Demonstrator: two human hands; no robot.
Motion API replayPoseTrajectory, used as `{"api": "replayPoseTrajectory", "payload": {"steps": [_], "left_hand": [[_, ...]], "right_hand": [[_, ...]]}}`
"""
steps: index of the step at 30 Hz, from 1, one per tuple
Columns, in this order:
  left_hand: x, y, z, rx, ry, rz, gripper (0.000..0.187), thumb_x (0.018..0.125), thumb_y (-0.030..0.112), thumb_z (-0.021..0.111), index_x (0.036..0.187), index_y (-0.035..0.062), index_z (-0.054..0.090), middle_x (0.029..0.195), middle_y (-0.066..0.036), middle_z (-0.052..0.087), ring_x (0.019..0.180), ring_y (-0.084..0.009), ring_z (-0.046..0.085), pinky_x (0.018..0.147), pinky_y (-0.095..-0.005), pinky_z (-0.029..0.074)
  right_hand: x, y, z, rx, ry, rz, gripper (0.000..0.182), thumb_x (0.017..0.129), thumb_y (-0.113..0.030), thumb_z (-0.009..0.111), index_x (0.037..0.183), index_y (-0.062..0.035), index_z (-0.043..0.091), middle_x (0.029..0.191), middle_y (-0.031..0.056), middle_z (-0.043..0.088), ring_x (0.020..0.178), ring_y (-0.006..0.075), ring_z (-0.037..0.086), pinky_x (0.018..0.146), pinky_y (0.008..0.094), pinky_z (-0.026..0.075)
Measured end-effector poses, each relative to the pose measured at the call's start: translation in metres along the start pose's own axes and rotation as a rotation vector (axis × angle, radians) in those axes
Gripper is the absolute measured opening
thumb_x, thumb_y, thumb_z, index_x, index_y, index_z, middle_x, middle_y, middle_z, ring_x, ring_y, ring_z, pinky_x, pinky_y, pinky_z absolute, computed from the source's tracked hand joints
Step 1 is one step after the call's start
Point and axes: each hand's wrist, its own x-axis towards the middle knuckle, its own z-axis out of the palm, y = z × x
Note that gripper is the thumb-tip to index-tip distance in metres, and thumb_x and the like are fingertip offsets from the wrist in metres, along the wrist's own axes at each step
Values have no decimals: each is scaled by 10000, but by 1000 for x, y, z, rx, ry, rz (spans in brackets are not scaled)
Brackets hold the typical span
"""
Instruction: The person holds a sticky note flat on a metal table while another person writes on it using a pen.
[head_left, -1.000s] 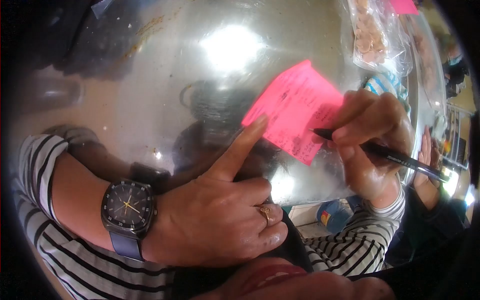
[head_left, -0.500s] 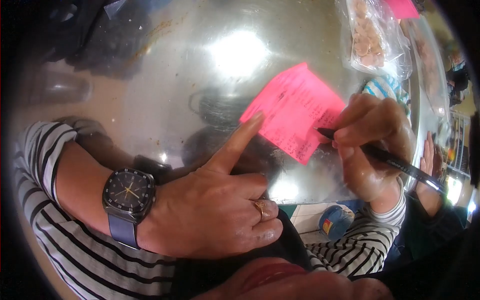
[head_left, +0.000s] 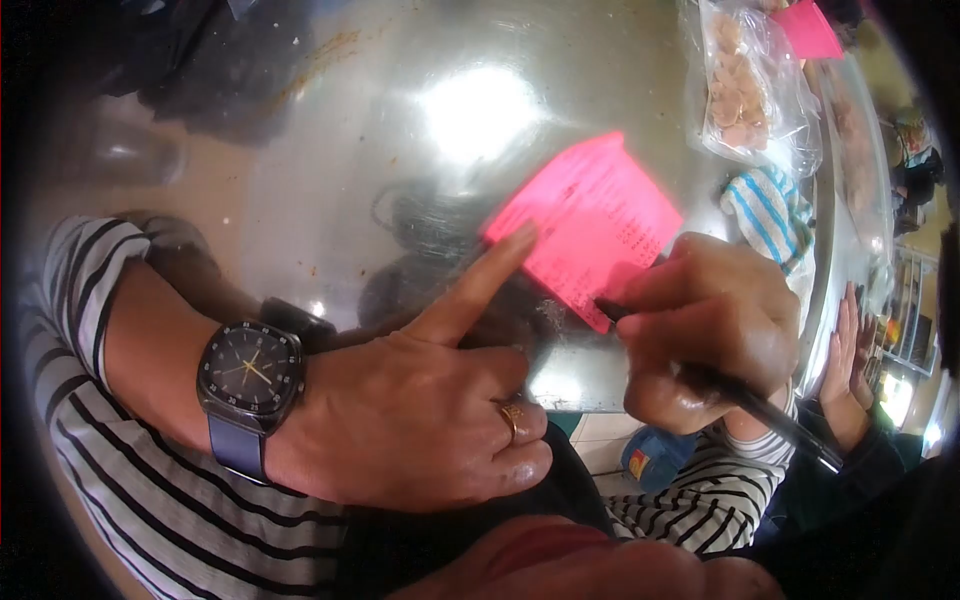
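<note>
A pink sticky note (head_left: 590, 205) covered in dark handwriting lies on the shiny metal table. My left hand (head_left: 410, 425), with a watch (head_left: 250, 368) at its wrist and a ring on one finger, stretches its index finger onto the note's left edge. The other fingers are curled, with nothing visible in them. My right hand (head_left: 710, 335) is closed around a black pen (head_left: 785, 425). The pen's tip meets the note near its lower corner, beside small writing that is partly covered by my fingers.
At the back right lies a clear plastic bag (head_left: 740, 85) of light brown pieces, near another pink paper (head_left: 808, 30). A blue-striped cloth (head_left: 770, 215) sits by the table's right edge. Dark plastic (head_left: 225, 75) is at the back left. Another person's hand (head_left: 848, 345) shows at right.
My right hand and the pen have moved down and left, from the note's right side to its lower corner. My left index finger stays on the note; the view has shifted slightly.
</note>
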Motion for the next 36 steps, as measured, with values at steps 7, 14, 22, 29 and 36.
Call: {"api": "replayPoseTrajectory", "payload": {"steps": [7,14,22,29,36], "left_hand": [[-5,2,20,-153,212,140,197,737,247,529,619,129,425,640,17,373,604,-119,422,885,-438,435],[-20,3,14,-188,-324,341,121,742,114,512,686,10,539,542,-76,493,479,-206,527,456,-286,435],[-54,27,71,-240,-181,-61,80,681,107,576,637,53,616,640,-102,590,602,-218,575,545,-314,469],[-55,24,63,-182,-155,-94,87,681,115,579,622,65,619,632,-94,590,592,-214,576,527,-319,463],[-49,24,56,-197,-195,-94,109,693,130,569,611,72,611,592,-77,569,540,-205,568,469,-320,444]], "right_hand": [[-3,3,0,20,-9,-22,171,651,4,608,775,-59,508,680,140,612,425,154,497,372,256,359],[-1,2,-6,33,-20,-44,125,725,-35,602,801,-67,508,702,140,620,429,128,497,373,254,361],[-12,3,-1,-41,-52,-124,142,781,-102,625,837,-63,501,644,67,550,506,150,593,358,217,400],[-13,1,-5,-52,-37,-113,152,795,-109,614,874,-70,490,682,78,564,504,138,572,386,228,404],[-16,-1,-13,203,81,139,109,880,-101,551,963,-55,497,779,92,600,582,122,580,502,220,426]]}}
